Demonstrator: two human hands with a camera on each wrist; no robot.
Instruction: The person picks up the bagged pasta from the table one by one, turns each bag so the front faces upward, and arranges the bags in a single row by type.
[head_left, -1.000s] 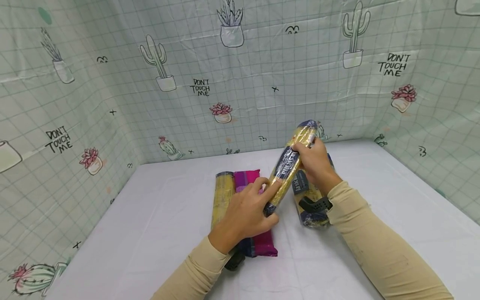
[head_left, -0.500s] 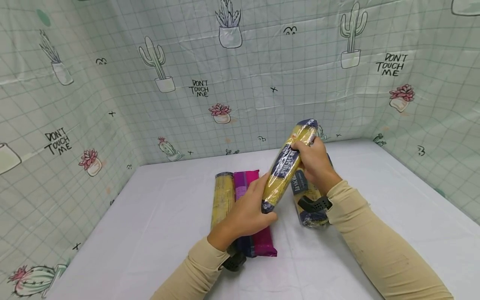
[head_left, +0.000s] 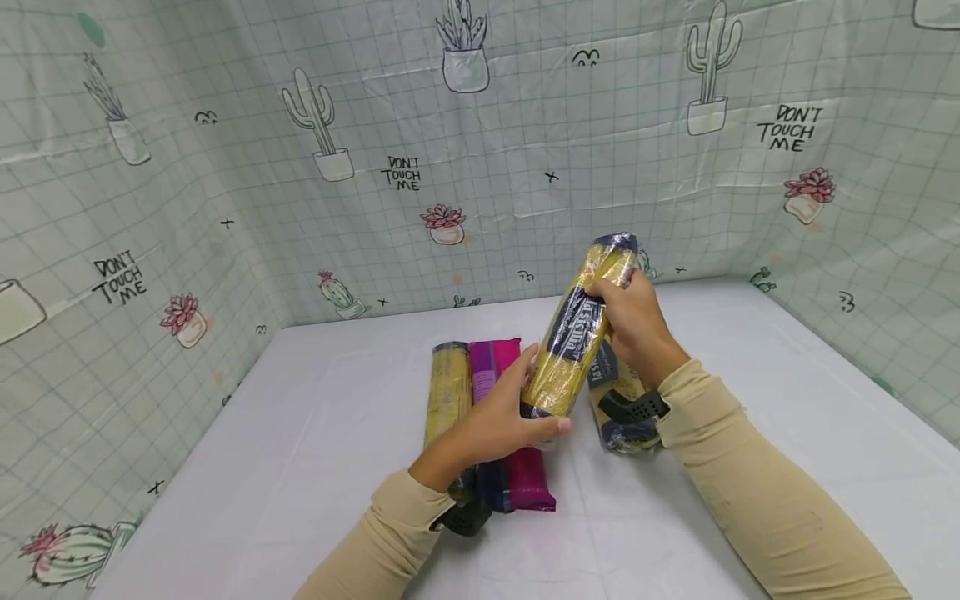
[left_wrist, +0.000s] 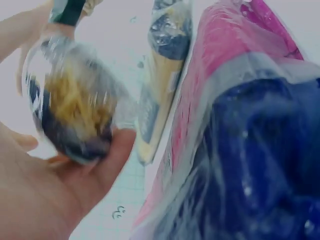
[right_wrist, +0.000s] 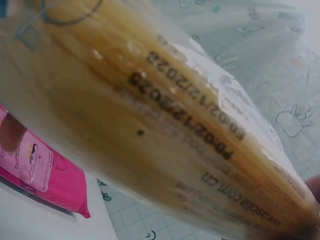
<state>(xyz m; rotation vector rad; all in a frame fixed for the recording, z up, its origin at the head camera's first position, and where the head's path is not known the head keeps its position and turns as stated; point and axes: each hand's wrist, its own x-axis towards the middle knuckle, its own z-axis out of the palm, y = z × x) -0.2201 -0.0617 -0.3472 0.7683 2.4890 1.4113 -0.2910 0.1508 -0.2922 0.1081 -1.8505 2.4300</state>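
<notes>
- a pale curtain [head_left: 517, 125] with a cactus print stands behind and to the left and right of a white table [head_left: 300, 467].
- on the table lie three packs: a yellow pack [head_left: 447, 392] and a pink pack [head_left: 531, 479] side by side at the left, and a right pack [head_left: 603, 367], partly hidden by an arm.
- as far as can be judged, the handling is midway: those three are laid down, while the held pack [head_left: 573, 317] is lifted and not yet set down.
- that pack is between the hands, above the table, tilted with its far end up and to the right; it is long, rounded and glossy, clear film over yellow strands, with dark blue ends.
- the right hand [head_left: 637, 321] grips it near the far end, thumb across the front.
- the left hand [head_left: 495, 421] supports the near end, index finger and thumb outstretched around it.
- its dark label [head_left: 577, 332] reads "la sicilia"; dates [right_wrist: 180, 115] are printed on another side.
</notes>
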